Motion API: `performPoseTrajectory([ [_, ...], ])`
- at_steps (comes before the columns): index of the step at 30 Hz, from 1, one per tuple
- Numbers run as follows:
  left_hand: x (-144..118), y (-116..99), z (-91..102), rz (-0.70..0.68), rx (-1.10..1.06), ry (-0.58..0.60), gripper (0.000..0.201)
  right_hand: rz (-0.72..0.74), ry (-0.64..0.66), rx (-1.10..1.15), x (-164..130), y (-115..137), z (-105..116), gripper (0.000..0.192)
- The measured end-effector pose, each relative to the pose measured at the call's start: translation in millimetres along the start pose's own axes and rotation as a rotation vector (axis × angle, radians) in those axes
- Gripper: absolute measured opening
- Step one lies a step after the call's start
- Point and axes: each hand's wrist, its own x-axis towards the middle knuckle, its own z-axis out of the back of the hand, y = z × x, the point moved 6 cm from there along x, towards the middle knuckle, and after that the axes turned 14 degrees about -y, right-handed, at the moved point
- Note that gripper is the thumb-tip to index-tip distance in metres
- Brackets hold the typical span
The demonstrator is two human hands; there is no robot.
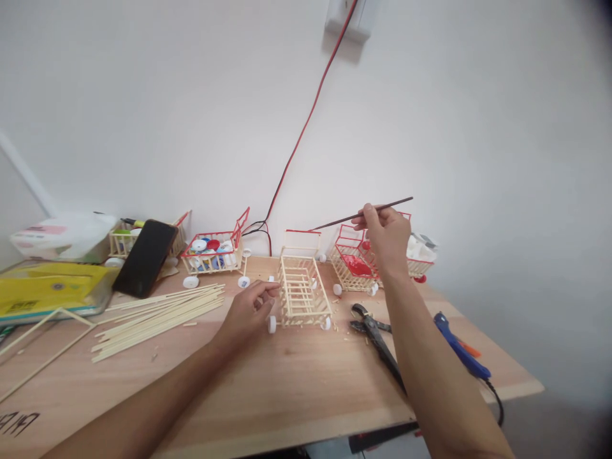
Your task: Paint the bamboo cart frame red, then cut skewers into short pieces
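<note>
My left hand rests on the wooden table, its fingertips touching the left side of a small cart built of pale sticks, with white wheels and a red-topped handle. Raised above the table, my right hand pinches a thin dark brush whose tip points left toward the cart's handle. Behind that hand stands a red-rimmed stick cart holding red paint.
A bundle of pale sticks lies left of centre. Black pliers and a blue glue gun lie at the right. A cart of bottle caps, a black phone and a yellow box stand along the back left. A red cable runs up the wall.
</note>
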Motion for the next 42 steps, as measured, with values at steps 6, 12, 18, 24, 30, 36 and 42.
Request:
performPoseTrajectory([
  [6,0,0,0.0,0.003,0.0,0.007,0.035,0.022,-0.086,0.011,3,0,25,0.034],
  [12,0,-3,0.3,-0.005,0.013,0.007,0.033,0.024,-0.12,0.06,-15,5,36,0.031],
  [18,0,-3,0.7,-0.016,0.015,0.004,0.033,-0.009,-0.122,0.08,-29,-3,40,0.027],
  [24,0,-2,0.2,-0.028,0.01,0.004,0.032,-0.028,-0.107,0.051,-35,-6,46,0.026],
  [30,0,-4,1.3,-0.026,0.005,-0.005,0.031,-0.023,-0.11,0.011,-32,-3,46,0.029],
  [36,0,-7,2.2,-0.002,0.008,-0.006,0.033,0.014,-0.128,0.012,-25,2,38,0.033],
  [42,0,-6,1.4,-0.001,0.0,-0.001,0.034,0.018,-0.143,0.028,-30,3,37,0.032],
])
